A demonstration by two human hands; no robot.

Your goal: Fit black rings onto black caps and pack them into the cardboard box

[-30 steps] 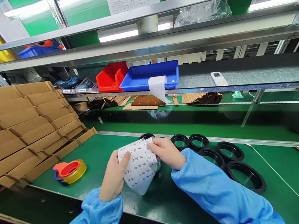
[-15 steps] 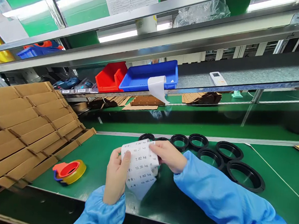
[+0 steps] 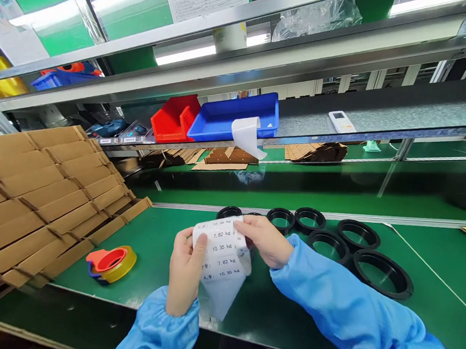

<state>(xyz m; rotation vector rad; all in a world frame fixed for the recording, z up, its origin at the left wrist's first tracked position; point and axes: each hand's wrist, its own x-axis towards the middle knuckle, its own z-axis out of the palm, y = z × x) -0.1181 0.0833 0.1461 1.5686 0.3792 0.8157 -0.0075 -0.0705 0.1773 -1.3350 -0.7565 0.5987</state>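
A white strip of printed weight labels (image 3: 222,259) hangs in front of me over the green bench (image 3: 163,239). My left hand (image 3: 184,270) pinches its left edge with the thumb on top. My right hand (image 3: 263,240) pinches the top right edge. Both arms wear blue sleeves. The strip's lower end curls down toward the bench's front edge. Several black rings (image 3: 359,235) lie on the bench just behind and to the right of my right hand.
A stack of flat cardboard boxes (image 3: 42,192) leans at the left. A tape dispenser with an orange core (image 3: 111,263) lies beside it. On the shelf behind stand a red bin (image 3: 173,118), a blue tray (image 3: 237,115) and a white remote (image 3: 341,121).
The label strip has been fed downward between my hands, so more of it hangs below them. Both hands stay in nearly the same place.
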